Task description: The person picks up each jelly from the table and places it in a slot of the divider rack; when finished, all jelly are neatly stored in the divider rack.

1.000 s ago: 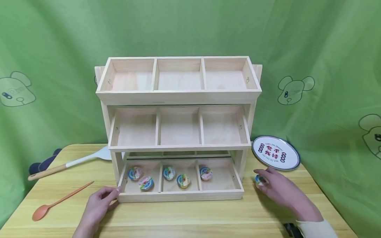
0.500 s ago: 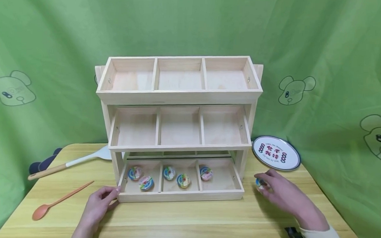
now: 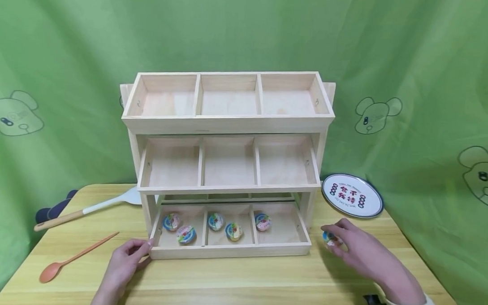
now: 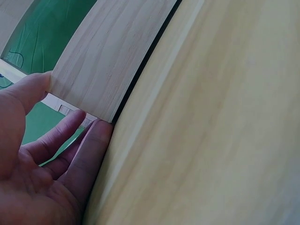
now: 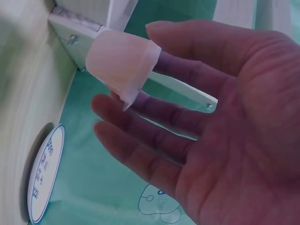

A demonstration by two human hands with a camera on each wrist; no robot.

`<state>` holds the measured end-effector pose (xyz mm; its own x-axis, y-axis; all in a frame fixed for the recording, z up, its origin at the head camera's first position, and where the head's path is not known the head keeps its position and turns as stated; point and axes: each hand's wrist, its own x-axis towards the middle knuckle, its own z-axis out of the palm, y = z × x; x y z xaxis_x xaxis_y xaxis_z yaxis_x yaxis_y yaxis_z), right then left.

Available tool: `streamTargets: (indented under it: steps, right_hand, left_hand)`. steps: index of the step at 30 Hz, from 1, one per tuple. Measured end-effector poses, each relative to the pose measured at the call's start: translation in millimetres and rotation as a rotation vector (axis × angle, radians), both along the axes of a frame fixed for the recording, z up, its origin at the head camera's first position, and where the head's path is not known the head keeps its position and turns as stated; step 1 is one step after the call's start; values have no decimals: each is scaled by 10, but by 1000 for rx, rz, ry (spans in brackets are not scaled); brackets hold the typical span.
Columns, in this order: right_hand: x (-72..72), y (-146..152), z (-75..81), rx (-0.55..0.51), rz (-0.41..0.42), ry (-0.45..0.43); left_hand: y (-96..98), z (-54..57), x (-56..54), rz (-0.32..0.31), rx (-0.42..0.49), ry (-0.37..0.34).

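Observation:
In the head view my left hand (image 3: 121,265) is at the front left corner of the lowest drawer (image 3: 232,251) of a pale wooden three-tier rack. The left wrist view shows the thumb (image 4: 35,86) on the upper corner and fingertips by the lower corner, gripping the drawer's end. Right of the rack, my right hand (image 3: 361,251) holds a small jelly cup (image 3: 330,239) at its fingertips. The cup's pale, tapered base (image 5: 117,61) shows in the right wrist view, clear of the table. Several similar jelly cups (image 3: 234,231) lie in the lowest drawer's compartments.
A white oval plate (image 3: 352,196) with red characters leans behind the right hand. To the left lie an orange spoon (image 3: 52,271) and a white spatula (image 3: 105,206) with a wooden handle. The middle drawer (image 3: 229,165) and top tray (image 3: 230,96) overhang the lowest drawer.
My right hand, with the jelly cup, has shifted very slightly toward the rack and its wrist has turned a little. The left hand stays at the drawer corner.

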<state>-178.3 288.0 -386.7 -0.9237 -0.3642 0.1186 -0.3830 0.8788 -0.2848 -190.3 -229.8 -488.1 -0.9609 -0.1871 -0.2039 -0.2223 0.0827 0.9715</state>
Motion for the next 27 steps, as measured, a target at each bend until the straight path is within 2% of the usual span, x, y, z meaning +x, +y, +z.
streamTargets:
  steps: [7, 15, 27]
  right_hand:
    - [42, -57, 51, -10, 31, 18]
    - [63, -156, 128, -39, 126, 22]
    - [21, -389, 169, -65, 137, 54]
  left_hand:
    - [3, -8, -12, -7, 4, -7]
    - [16, 17, -11, -9, 2, -2]
    - [-3, -1, -13, -5, 0, -11]
